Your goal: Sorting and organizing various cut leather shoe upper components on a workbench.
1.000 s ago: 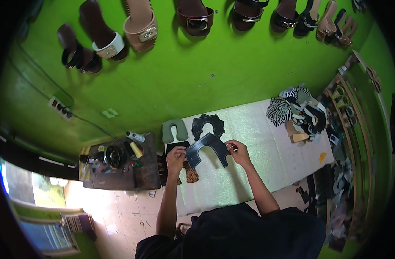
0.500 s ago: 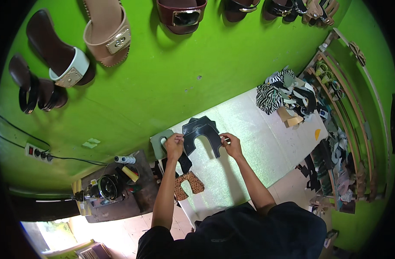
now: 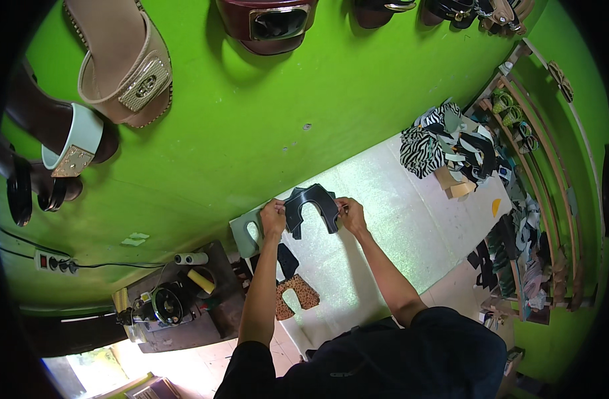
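Note:
Between my two hands is a black U-shaped shoe upper piece [image 3: 310, 197], glossy and bowed, its open side toward me. My left hand [image 3: 273, 217] grips its left edge and my right hand [image 3: 350, 215] pinches its right edge. Other dark pieces lie partly hidden behind it. Beside my left hand lies a grey-green U-shaped piece [image 3: 244, 234]. Closer to me, a leopard-print U-shaped piece [image 3: 298, 296] rests at the table's left edge, with a black piece [image 3: 288, 261] just beyond it, partly covered by my left forearm.
The white table [image 3: 377, 199] runs along a green wall. A heap of zebra-print and dark scraps [image 3: 444, 143] covers its far right end. A sewing machine [image 3: 163, 304] stands on a dark table at left. Curved wooden racks [image 3: 527, 193] line the right side; sandals [image 3: 128, 73] hang on the wall.
The black piece has been bent into a rounder arch, its ends now nearly level. My right hand has shifted slightly left and up. The whole view has moved a little.

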Demonstrator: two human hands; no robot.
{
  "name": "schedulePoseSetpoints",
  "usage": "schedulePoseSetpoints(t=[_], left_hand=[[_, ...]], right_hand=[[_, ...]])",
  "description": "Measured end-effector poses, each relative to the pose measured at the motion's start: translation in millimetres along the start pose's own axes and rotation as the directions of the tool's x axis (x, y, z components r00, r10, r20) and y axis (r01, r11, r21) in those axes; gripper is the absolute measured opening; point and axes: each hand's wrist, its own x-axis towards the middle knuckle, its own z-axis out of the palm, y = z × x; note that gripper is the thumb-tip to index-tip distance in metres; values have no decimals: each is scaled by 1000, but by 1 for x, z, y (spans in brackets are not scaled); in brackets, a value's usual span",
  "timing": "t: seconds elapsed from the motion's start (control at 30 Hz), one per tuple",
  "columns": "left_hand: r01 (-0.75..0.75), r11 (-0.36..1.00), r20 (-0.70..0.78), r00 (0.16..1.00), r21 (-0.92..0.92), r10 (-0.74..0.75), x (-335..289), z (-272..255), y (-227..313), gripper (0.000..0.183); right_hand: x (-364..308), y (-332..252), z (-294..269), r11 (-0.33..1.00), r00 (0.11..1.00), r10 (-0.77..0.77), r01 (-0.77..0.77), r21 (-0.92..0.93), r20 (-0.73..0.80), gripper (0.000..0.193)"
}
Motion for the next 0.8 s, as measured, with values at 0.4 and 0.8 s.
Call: schedulePoseSetpoints(t=[0.4,0.8], left_hand=[[24,999,-7,1000,26,-23,15,21,-15,16],[-55,962,-105,991,267,86,-11,23,3,28]], right_hand=[[15,37,9,998,998,54,-52,45,-41,26],[-17,-22,4,872,958,-265,188,-452,-113,23]])
